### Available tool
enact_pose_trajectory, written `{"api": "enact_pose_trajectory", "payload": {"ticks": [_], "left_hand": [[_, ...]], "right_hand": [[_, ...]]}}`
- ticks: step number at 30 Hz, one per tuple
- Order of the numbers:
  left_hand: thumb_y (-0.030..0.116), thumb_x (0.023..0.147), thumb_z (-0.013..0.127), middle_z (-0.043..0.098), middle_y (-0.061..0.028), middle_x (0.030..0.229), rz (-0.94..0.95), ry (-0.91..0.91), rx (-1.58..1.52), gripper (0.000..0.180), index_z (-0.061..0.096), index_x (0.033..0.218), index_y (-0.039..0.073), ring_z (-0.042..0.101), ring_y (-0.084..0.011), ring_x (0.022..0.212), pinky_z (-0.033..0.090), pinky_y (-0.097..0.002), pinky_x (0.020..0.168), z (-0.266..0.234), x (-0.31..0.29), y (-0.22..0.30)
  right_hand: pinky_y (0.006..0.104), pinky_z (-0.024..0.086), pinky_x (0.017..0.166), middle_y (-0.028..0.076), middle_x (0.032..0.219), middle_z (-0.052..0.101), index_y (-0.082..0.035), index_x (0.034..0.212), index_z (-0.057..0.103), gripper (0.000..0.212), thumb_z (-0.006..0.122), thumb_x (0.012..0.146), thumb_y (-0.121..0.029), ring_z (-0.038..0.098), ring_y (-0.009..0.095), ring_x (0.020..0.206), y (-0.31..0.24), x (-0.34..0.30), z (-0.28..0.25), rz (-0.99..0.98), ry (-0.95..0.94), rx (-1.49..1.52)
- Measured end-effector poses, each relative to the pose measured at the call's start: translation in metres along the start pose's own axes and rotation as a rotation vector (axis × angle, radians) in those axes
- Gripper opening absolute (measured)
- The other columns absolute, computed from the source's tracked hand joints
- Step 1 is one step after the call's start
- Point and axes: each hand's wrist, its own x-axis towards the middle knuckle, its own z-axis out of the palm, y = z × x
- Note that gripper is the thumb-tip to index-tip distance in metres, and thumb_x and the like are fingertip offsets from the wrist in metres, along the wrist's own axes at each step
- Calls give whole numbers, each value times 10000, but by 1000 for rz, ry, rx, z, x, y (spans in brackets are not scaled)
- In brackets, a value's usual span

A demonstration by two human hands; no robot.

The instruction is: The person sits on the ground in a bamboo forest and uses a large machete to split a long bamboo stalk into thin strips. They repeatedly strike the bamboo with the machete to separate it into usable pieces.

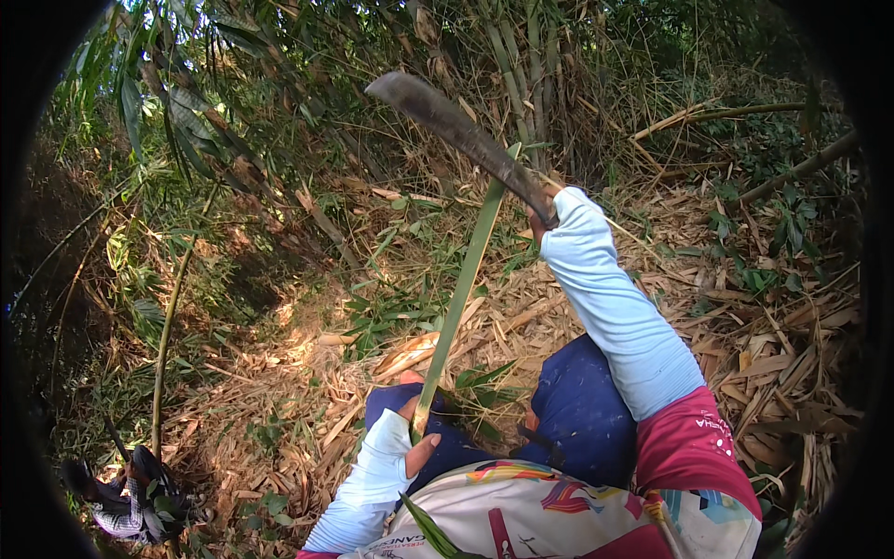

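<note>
A long, flat green bamboo strip (463, 289) slants up and away from my lap. My left hand (422, 453) is closed around its near end, with the thumb showing beside it. Out ahead, my right hand (539, 226) grips a machete (456, 130) by its handle, which is mostly hidden by the hand and sleeve. The broad dark blade points up to the left. Near the handle it crosses the strip close to its far end; whether the edge is cutting in, I cannot tell. Pale blue sleeves cover both forearms.
Dry leaves and bamboo sheaths (521, 307) litter the ground. Dense bamboo stems (531, 74) rise ahead. A thin upright pole (171, 326) stands at left, near another person (140, 498) low in the corner. A fallen branch (801, 170) leans at right. My knees in blue trousers (587, 410) are bent.
</note>
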Motion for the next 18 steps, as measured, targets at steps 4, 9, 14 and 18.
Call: {"api": "enact_pose_trajectory", "payload": {"ticks": [4,9,14,18], "left_hand": [[190,778,745,597,-153,1218,-76,79,-54,664,501,1355,-31,544,-192,1124,395,-308,999,-5,-5,-4],[164,781,741,598,-115,1157,-81,26,-37,669,484,1366,-33,550,-189,1054,411,-302,958,-4,-1,-26],[235,843,703,603,-63,856,-177,-38,-594,596,481,1335,-17,537,-121,622,447,-234,563,13,14,-63],[393,952,595,633,-105,808,-82,-100,-791,492,492,1254,18,531,-129,522,442,-240,467,21,57,-144]], "right_hand": [[359,485,606,121,733,629,-81,948,638,201,708,777,-160,605,272,636,-40,-4,5,-50,-200,-210],[352,448,502,42,619,571,-76,881,603,218,754,819,-222,537,172,521,41,40,29,621,-282,127],[355,446,414,71,611,588,-57,774,529,331,836,770,-181,559,178,471,65,20,54,974,-171,953],[320,479,490,29,708,593,-75,844,562,323,805,795,-282,537,131,540,15,-2,45,769,-255,1055]]}}
